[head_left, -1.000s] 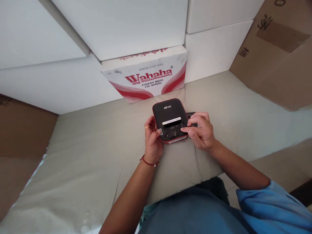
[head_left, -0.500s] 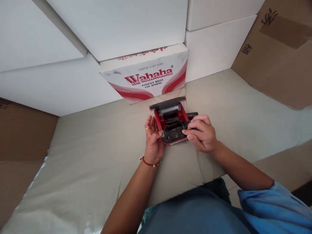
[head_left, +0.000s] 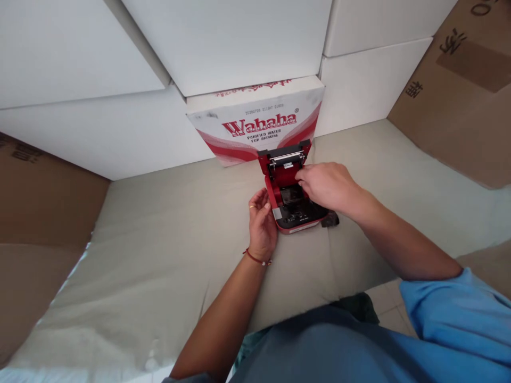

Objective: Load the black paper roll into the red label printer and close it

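The person wears a blue short-sleeved top [head_left: 339, 348], its front a duller, greyer blue than the brighter right sleeve [head_left: 443, 308], which is creased and ends near the elbow. A thin gold-coloured ring [head_left: 252, 206] circles one finger of the left hand [head_left: 262, 230]. Round the left wrist runs a narrow dark-red cord bracelet [head_left: 255, 258] with a small pale bead [head_left: 263, 263] on it.

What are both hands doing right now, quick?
Left hand: loosely open, against the side of the red-and-black device.
Right hand: fingers curled by the raised lid; can't tell if it's holding anything.
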`<action>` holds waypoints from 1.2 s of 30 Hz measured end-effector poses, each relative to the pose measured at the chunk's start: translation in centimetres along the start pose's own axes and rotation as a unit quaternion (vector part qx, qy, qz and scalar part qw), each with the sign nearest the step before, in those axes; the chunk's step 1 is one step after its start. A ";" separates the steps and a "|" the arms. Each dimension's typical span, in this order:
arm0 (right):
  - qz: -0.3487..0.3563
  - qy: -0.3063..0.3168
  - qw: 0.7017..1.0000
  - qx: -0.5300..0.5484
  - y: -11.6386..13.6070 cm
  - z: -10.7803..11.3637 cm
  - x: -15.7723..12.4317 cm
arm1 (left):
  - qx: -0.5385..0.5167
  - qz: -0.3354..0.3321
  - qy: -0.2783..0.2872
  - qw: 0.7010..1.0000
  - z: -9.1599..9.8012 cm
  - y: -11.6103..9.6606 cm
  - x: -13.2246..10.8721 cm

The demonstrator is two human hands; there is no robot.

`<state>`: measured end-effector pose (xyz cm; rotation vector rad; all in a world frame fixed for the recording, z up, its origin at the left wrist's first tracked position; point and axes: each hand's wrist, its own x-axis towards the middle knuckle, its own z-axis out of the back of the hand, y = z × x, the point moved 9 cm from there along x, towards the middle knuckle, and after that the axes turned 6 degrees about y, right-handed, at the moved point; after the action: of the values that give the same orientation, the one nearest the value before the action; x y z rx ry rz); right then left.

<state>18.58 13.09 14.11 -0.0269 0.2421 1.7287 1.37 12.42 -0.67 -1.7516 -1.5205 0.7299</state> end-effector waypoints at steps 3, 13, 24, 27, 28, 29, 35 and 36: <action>-0.003 0.069 0.997 -0.045 1.5 -0.6 2.1 | -0.006 0.001 -0.017 1.000 0.4 0.2 0.1; 0.065 0.034 0.994 -0.083 2.4 -0.4 1.6 | -0.016 0.003 -0.027 1.000 0.6 0.6 0.3; -0.075 0.117 0.986 0.096 -17.0 -0.3 -5.8 | -0.027 0.005 -0.010 1.000 0.6 0.9 0.6; -0.105 0.150 0.981 0.068 -19.7 -3.4 -4.9 | -0.031 0.002 -0.010 0.999 0.2 0.7 0.3; -0.098 0.145 0.982 0.065 -19.6 -4.1 -4.5 | -0.031 -0.003 -0.009 0.999 0.0 0.5 0.2; -0.085 0.131 0.985 0.067 -19.1 -4.4 -4.2 | -0.029 -0.008 -0.007 1.000 -0.2 0.4 0.2; 0.010 0.031 0.992 0.121 -11.9 -5.0 -1.4 | -0.021 0.005 0.003 1.000 -0.3 0.3 0.2; 0.012 0.047 0.992 0.118 -10.8 -5.7 -0.9 | -0.021 0.007 0.001 1.000 -0.3 0.4 0.3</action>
<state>28.64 12.86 7.14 0.0686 0.5169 1.7151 1.84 12.62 -0.82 -1.7946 -1.5345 0.7068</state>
